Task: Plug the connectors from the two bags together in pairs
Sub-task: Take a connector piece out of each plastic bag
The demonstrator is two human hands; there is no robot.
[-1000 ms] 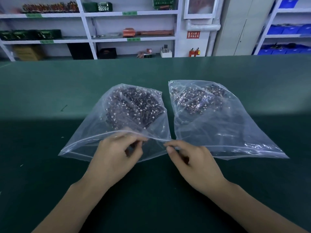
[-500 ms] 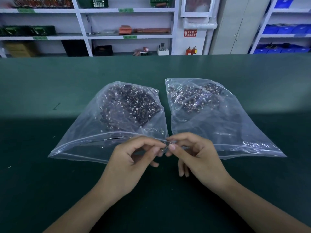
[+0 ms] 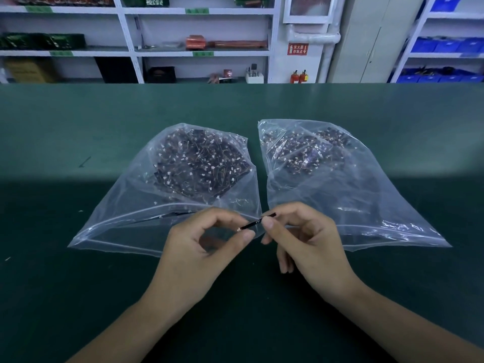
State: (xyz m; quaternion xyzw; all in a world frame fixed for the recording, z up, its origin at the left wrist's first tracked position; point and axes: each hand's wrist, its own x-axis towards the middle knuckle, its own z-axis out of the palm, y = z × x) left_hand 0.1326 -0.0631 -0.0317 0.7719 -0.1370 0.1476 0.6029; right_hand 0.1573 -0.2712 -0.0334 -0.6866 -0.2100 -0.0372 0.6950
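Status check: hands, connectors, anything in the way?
Left hand and right hand pinch one thin dark connector piece between them, above the table. Left bag and right bag lie just behind. Nothing blocking.

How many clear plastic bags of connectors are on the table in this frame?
2. The left bag lies on the green table beyond the left hand; the right bag lies beyond the right hand. None appears hidden.

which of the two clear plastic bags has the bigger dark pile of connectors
The clear plastic bag on the left: its dark connector pile spreads wider and denser than the smaller pile in the right bag.
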